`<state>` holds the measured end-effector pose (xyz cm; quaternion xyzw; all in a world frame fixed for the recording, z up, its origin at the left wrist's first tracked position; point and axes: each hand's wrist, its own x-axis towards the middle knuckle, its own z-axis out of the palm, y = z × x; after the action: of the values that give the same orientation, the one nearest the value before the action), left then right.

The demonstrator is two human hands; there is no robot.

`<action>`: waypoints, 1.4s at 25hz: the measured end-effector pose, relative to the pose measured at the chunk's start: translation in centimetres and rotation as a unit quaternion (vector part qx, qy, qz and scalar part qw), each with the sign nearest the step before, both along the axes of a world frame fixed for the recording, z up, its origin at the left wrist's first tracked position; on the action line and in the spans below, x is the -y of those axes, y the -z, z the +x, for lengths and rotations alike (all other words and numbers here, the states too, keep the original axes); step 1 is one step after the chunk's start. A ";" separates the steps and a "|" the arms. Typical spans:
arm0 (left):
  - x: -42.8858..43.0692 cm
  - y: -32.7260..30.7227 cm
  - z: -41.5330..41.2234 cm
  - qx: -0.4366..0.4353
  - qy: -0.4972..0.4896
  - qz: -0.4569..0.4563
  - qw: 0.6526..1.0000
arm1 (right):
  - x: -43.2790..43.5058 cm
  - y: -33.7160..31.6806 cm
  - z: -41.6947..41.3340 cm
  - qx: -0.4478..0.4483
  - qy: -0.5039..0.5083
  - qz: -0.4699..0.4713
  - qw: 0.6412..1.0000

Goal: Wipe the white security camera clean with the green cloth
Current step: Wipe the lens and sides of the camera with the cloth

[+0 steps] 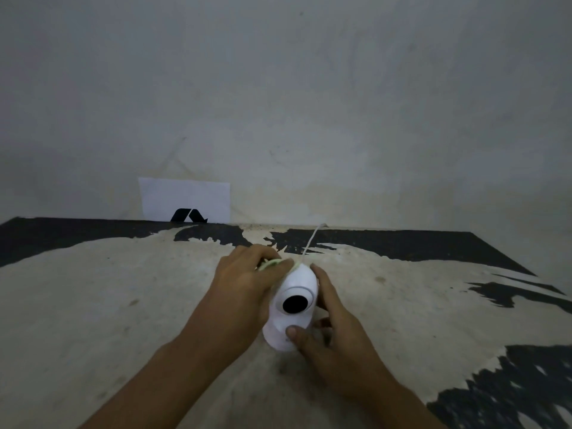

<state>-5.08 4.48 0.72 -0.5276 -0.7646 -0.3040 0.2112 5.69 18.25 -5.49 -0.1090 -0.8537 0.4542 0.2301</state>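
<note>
The white security camera (294,301) is tilted on the worn table, its black lens facing up toward me. My right hand (331,329) grips its base and right side, thumb across the front of the base. My left hand (244,283) is closed around the green cloth (270,264) and presses it against the camera's upper left side; only a pale green edge of the cloth shows between the fingers. A thin white cable (311,243) runs from the camera's top to the table's back edge.
The table (123,305) has a beige top with peeling black patches and stands against a grey wall. A white sheet (185,199) with a black mark leans on the wall at the back left.
</note>
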 end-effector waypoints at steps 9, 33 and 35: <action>0.7 -0.3 -1.5 0.119 -0.021 0.133 0.984 | -0.7 0.3 0.0 -0.004 -0.007 0.006 1.000; 1.6 3.8 1.0 -0.004 0.037 0.063 0.997 | -0.3 -0.1 0.1 -0.022 -0.009 -0.005 1.000; 2.3 4.9 0.9 -0.009 0.030 0.039 0.999 | -0.3 -0.3 0.1 -0.025 -0.008 -0.007 1.000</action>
<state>-4.21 2.15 -4.14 -0.5442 -0.7342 -0.3352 0.2291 5.80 18.58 -5.24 -0.0927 -0.8454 0.4647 0.2465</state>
